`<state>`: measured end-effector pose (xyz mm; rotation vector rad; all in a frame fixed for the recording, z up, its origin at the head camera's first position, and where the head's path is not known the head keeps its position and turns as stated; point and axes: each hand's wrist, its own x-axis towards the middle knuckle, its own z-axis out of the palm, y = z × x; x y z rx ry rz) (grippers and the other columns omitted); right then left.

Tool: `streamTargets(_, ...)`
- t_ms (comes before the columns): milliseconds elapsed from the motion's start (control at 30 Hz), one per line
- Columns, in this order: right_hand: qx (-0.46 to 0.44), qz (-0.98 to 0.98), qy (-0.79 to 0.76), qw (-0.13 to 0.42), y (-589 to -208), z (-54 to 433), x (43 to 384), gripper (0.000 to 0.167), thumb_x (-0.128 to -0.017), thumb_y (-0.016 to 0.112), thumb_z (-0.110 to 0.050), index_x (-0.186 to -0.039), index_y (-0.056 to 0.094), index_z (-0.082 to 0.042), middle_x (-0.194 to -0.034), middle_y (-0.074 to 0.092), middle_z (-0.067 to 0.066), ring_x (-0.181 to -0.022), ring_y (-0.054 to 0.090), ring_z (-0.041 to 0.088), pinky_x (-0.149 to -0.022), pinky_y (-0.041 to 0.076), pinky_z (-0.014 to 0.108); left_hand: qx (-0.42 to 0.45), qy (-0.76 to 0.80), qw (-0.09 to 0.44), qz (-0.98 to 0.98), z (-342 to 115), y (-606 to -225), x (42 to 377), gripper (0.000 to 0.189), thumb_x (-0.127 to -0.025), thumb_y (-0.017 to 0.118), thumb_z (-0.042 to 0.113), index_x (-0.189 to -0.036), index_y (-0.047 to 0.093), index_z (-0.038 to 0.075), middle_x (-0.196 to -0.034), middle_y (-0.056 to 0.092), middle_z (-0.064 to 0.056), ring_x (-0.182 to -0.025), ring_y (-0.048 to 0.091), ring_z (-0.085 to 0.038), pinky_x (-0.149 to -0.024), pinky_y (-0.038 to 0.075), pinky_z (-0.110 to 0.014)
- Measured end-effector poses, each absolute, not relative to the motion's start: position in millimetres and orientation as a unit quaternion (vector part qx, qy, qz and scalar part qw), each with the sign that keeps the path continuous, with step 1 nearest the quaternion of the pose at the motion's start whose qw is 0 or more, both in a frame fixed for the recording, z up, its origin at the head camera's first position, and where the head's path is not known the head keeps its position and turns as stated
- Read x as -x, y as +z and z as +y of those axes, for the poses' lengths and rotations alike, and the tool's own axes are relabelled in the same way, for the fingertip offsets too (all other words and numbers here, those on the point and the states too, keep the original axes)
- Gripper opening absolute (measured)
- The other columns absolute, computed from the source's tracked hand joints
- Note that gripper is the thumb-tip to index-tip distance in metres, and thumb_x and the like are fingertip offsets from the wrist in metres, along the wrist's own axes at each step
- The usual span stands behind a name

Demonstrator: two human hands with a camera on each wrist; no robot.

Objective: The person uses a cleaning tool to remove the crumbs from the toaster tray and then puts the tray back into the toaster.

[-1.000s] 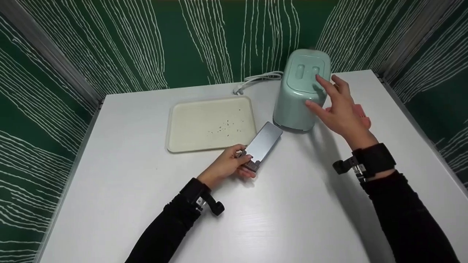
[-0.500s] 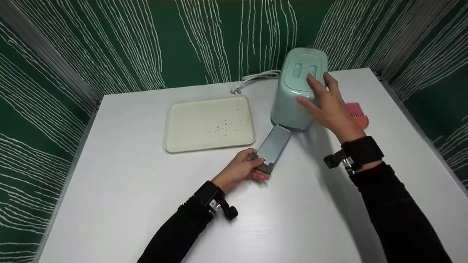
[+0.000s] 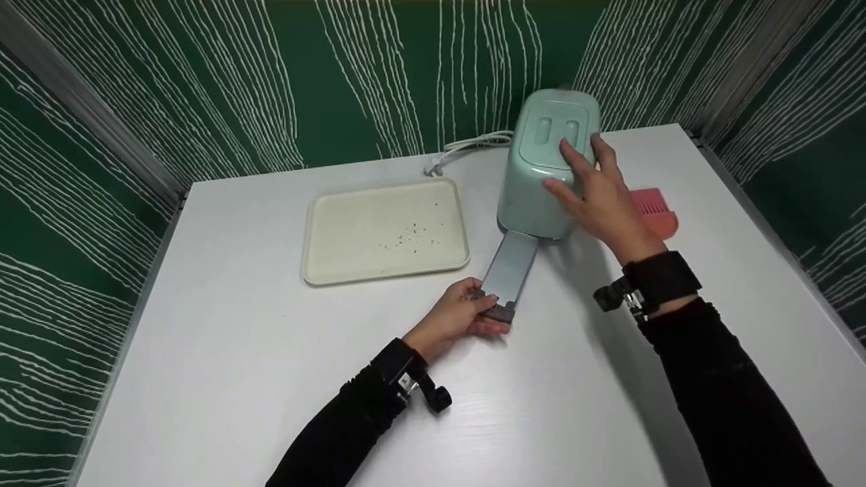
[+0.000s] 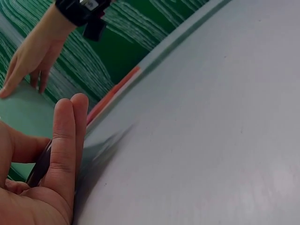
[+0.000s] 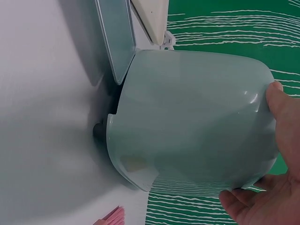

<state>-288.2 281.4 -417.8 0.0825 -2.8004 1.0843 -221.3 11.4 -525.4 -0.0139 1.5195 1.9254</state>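
A mint-green toaster [image 3: 534, 199] with a lid on top stands at the table's back right. My left hand [image 3: 457, 314] pinches the dark end of a flat metal crumb tray [image 3: 511, 264], thumb on top and fingers underneath. The tray's far end meets the toaster's lower front edge; in the right wrist view the crumb tray [image 5: 117, 37] lies tilted at the gap under the toaster's body [image 5: 187, 112]. My right hand [image 3: 602, 206] rests on the toaster's upper right corner, thumb and fingers spread across the top edge and lid.
A cream serving tray [image 3: 352, 230] with dark crumbs [image 3: 413, 237] scattered on it lies left of the toaster. A white power cord [image 3: 473, 143] with its plug sits behind. A pink brush [image 3: 656, 211] lies right of the toaster, by the right wrist.
My left hand has carried the crumb tray rightward and turned it in line with the toaster, its far end now at the base. My right hand has moved onto the toaster's corner.
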Motion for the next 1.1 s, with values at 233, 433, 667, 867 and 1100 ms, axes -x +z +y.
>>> streamTargets(233,-0.026,-0.93,0.361,0.063,-418.6,278.3,290.4,0.081,-0.105,0.059,-0.062,-0.171,0.024,-0.031,-0.181,-0.007,0.018,-0.167,0.009,0.045,-0.13,0.022,0.068,0.017,0.748,0.331,0.575,16.2,-526.4,217.1,0.01,-0.11,0.057,0.002,-0.113,0.048,0.007,-0.104,0.073,-0.023,-0.073,0.08,-0.024,-0.072,0.067,-0.031)
streamTargets(433,-0.031,-0.933,0.35,0.073,-421.0,277.8,290.3,0.08,-0.106,0.059,-0.058,-0.171,0.026,-0.026,-0.18,-0.004,0.021,-0.166,0.011,0.047,-0.131,0.023,0.067,0.02,0.756,0.328,0.567,21.0,-526.2,212.3,0.009,-0.11,0.056,0.002,-0.115,0.05,0.005,-0.102,0.071,-0.02,-0.072,0.08,-0.024,-0.073,0.067,-0.03)
streamTargets(667,-0.035,-0.935,0.345,0.076,-420.8,278.1,289.9,0.079,-0.107,0.058,-0.059,-0.171,0.026,-0.025,-0.18,-0.005,0.021,-0.166,0.011,0.048,-0.13,0.023,0.068,0.015,0.757,0.324,0.567,24.2,-526.7,212.2,0.005,-0.11,0.054,0.001,-0.114,0.051,0.004,-0.102,0.07,-0.019,-0.073,0.079,-0.024,-0.074,0.067,-0.029)
streamTargets(867,-0.031,-0.933,0.351,0.073,-420.4,278.5,289.2,0.079,-0.107,0.057,-0.059,-0.172,0.025,-0.027,-0.181,-0.007,0.02,-0.165,0.011,0.05,-0.13,0.023,0.069,0.01,0.762,0.319,0.563,32.9,-528.7,212.4,0.009,-0.11,0.054,0.001,-0.117,0.048,0.004,-0.108,0.067,-0.02,-0.074,0.078,-0.024,-0.077,0.067,-0.032)
streamTargets(1100,-0.029,-0.933,0.351,0.071,-420.5,279.2,287.4,0.079,-0.107,0.055,-0.061,-0.172,0.024,-0.029,-0.181,-0.008,0.019,-0.165,0.011,0.051,-0.129,0.023,0.071,0.012,0.769,0.312,0.558,42.8,-530.4,213.1,0.009,-0.11,0.054,0.001,-0.115,0.047,0.004,-0.114,0.069,-0.027,-0.076,0.079,-0.025,-0.082,0.068,-0.036)
